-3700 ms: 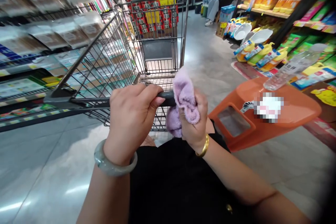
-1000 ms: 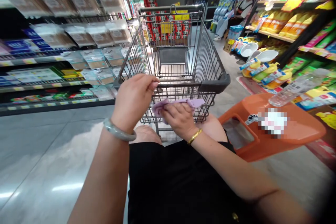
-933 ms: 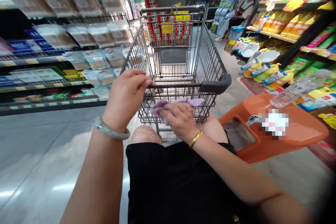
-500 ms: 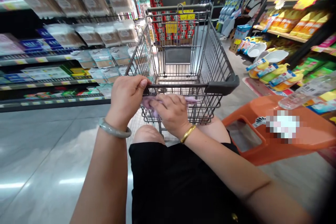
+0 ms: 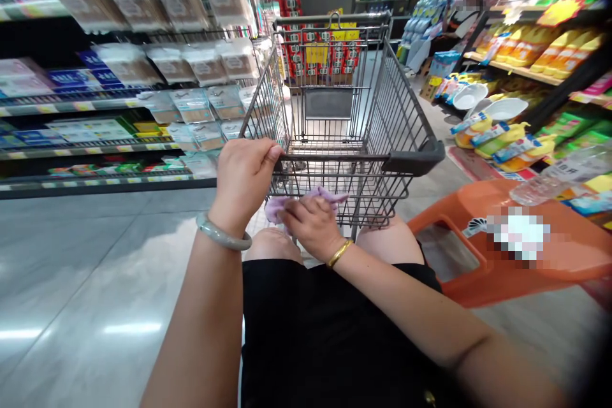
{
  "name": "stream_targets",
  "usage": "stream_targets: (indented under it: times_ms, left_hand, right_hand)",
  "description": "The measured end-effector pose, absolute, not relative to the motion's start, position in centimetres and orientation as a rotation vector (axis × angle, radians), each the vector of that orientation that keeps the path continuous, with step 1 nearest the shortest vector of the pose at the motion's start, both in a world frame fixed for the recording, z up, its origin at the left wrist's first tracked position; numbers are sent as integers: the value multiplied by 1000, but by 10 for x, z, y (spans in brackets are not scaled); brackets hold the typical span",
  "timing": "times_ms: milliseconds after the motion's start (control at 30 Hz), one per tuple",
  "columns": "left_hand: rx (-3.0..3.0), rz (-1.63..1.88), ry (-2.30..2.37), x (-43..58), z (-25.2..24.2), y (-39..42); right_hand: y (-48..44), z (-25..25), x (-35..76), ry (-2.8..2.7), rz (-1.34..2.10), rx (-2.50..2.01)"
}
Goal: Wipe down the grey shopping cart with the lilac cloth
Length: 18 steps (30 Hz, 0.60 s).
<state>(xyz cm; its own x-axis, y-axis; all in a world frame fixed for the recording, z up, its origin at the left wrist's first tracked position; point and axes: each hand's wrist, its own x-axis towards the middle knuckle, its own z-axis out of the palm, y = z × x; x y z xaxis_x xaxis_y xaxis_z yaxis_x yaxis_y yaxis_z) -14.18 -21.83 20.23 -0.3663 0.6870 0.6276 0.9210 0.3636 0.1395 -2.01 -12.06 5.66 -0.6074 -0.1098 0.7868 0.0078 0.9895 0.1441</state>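
Note:
A grey wire shopping cart (image 5: 329,159) stands between my knees. My left hand (image 5: 246,178) wraps round the left end of its handle, with a stone-coloured bangle on the wrist. Bunched under the fingers of my right hand (image 5: 313,223) is a pinkish-purple cloth (image 5: 275,209), pressed against the wires of the cart's near side, below the handle. Part of the cloth sticks out to the right of the fingers. A gold bracelet circles that wrist. The cart's basket opens away from me, with a grey panel (image 5: 327,104) at its far end.
An orange plastic stool (image 5: 478,194) stands at my right with a clear bottle (image 5: 549,182) lying on it and a blurred-out item. Stocked shelves (image 5: 95,156) line the left. Yellow detergent bottles (image 5: 535,54) fill the right shelf. A person (image 5: 461,19) sits farther back.
My right hand has moved down a little with the cloth, away from the handle. My left hand keeps its grip on the handle. The whole view has shifted slightly.

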Motion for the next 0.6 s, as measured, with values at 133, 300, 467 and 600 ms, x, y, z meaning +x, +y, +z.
stream_targets:
  times_ms: [133,300,467,600]
  left_hand:
    - [-1393,-684,-2160,-142,201,-218]
    - [-1405,-700,-2150,-142,200,-218]
    - [-1396,-718,-2153,-143,200,-218]
    - [-1407,-736,-2135,-143,200,-218]
  right_hand:
    - [-115,67,-15,-2222,-165,10]
    - [-106,37,-1,-2231,-191,117]
    - [-99,50,9,-2162,-144,-43]
    - [-94,42,19,-2238,-196,0]
